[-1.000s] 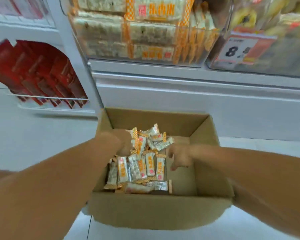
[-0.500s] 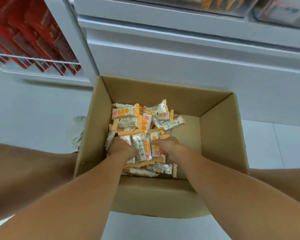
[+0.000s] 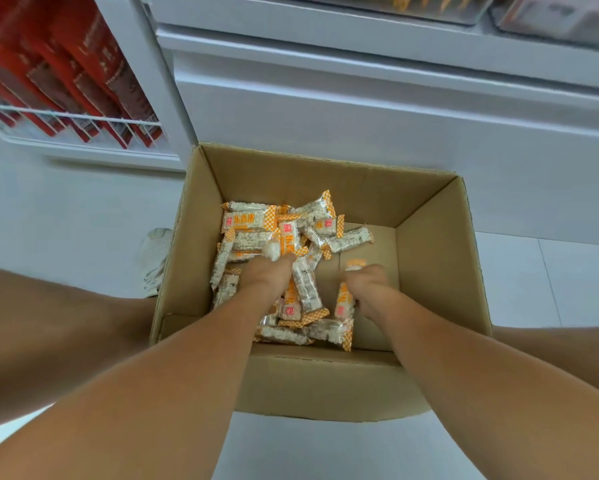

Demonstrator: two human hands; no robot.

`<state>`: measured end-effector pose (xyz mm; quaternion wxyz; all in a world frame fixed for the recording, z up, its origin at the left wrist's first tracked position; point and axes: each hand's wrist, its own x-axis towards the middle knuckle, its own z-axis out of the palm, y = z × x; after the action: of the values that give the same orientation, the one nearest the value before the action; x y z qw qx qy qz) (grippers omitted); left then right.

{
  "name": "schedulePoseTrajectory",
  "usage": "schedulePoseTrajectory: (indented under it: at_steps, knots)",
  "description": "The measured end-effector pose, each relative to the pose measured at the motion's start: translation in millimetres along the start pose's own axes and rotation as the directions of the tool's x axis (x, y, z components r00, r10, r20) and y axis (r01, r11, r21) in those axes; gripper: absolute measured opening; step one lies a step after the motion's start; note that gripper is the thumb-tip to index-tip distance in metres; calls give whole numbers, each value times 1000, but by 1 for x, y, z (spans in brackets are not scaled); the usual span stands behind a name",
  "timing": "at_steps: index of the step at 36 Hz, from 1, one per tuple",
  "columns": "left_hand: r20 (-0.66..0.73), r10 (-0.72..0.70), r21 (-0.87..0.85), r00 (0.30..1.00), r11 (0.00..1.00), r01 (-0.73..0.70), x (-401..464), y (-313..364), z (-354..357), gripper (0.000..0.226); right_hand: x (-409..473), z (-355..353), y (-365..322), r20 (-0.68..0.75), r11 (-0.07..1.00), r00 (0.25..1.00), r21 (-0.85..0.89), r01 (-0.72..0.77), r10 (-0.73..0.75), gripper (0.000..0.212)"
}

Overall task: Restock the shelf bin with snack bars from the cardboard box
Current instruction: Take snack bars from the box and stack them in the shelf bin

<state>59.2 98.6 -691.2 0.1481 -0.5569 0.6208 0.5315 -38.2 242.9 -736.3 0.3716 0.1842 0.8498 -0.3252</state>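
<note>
Snack bars [image 3: 256,233] in clear wrappers with orange-and-white checked ends and red seals lie heaped in the left half of an open cardboard box [image 3: 440,258]; pale puffed-rice pieces show through the film, and orange characters run along the fronts. The bars lie at all angles, some face up, some on edge, one stretched toward the bare brown floor of the box at right. A person's left hand [image 3: 265,277] is plunged into the middle of the pile, fingers curled down among the wrappers and closed around bars. The right hand [image 3: 367,287] is curled tightly around one bar [image 3: 344,299], whose ends stick out above and below the fist, just beside the heap's right edge. The box stands on a pale tiled floor [image 3: 550,282] against the white base of a shelving unit [image 3: 360,109]. A light-coloured shoe [image 3: 156,258] shows just beside the box's left wall. At upper left, red packets [image 3: 69,74] stand in rows behind a white wire rail [image 3: 66,116]. The bottoms of clear shelf bins [image 3: 429,5] edge the top of the view.
</note>
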Motion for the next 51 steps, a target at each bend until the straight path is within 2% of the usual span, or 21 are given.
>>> schedulePoseTrajectory:
  at_steps: [1, 3, 6, 7, 9, 11, 14, 18, 21, 23, 26, 27, 29, 32, 35, 38, 43, 45, 48, 49, 51]
  knots:
    - [10, -8, -40, 1000, 999, 8, 0, 0, 0, 81, -2, -8, -4, -64, 999, 998, 29, 13, -11, 33]
    - [43, -7, -123, 999, 992, 12, -1, 2, -1, 94, -6, -21, -15, -67, 986, 997, 159, 50, -39, 24]
    - [145, 17, -178, 989, 984, 9, 7, -2, 2, 100, -21, -32, -39, 155, 941, 983, 335, 44, -101, 23]
    - [174, 18, -209, 985, 978, 19, 7, -2, 3, 95, -29, -33, -46, 245, 937, 960, 345, 47, -139, 24]
    - [238, 69, -306, 969, 952, 8, -3, 5, 0, 64, -43, -32, -57, 376, 936, 898, 338, 97, -229, 30]
    - [309, 117, -361, 944, 932, 3, -5, 7, -3, 46, -49, -26, -62, 397, 909, 864, 391, 148, -311, 39]
    - [344, 151, -382, 927, 924, -9, -8, 6, -10, 36, -49, -17, -63, 359, 867, 877, 484, 119, -321, 40]
    - [256, 90, -373, 963, 928, 12, -3, -4, -17, 26, -40, -8, -49, 182, 916, 954, 368, 159, -238, 34]
    - [238, 55, -353, 970, 935, 33, 3, -10, -18, 23, -31, 3, -35, 185, 960, 961, 228, 164, -208, 16]
    - [229, 35, -308, 973, 951, 38, 6, -12, -18, 32, -27, 12, -26, 192, 974, 961, 142, 175, -201, 17]
    - [193, -11, -281, 981, 957, 66, 7, -10, -20, 80, -26, 22, -21, 251, 983, 951, 84, 166, -182, 31]
    - [180, -39, -279, 983, 956, 89, 5, -8, -20, 87, -28, 25, -22, 293, 985, 941, 67, 157, -170, 36]
    - [175, -75, -277, 982, 953, 122, 2, -6, -22, 79, -30, 30, -24, 287, 979, 941, -41, 197, -178, 43]
    - [174, -90, -283, 981, 949, 137, 0, -4, -25, 83, -38, 37, -29, 322, 948, 925, -172, 266, -201, 45]
    - [159, -80, -255, 984, 960, 119, -1, -5, -25, 69, -36, 41, -29, 334, 950, 920, -158, 269, -205, 33]
    - [146, -79, -238, 986, 965, 112, 5, -5, -25, 70, -30, 35, -27, 360, 984, 918, 10, 176, -167, 26]
    - [139, -69, -245, 988, 964, 101, 19, -11, -21, 79, -22, 19, -25, 420, 980, 896, 184, 73, -145, 16]
    - [161, -72, -237, 984, 965, 109, 13, -9, -21, 71, -21, 16, -24, 410, 981, 899, 171, 92, -156, 16]
    - [175, -68, -238, 982, 965, 109, 8, -8, -23, 61, -21, 19, -20, 438, 985, 886, 145, 96, -151, 35]
    - [172, -69, -244, 983, 964, 110, 8, -8, -23, 59, -22, 22, -19, 443, 987, 883, 105, 118, -153, 40]
    - [199, -34, -247, 979, 965, 84, 8, -10, -21, 40, -25, 29, -16, 412, 975, 892, -36, 218, -184, 46]
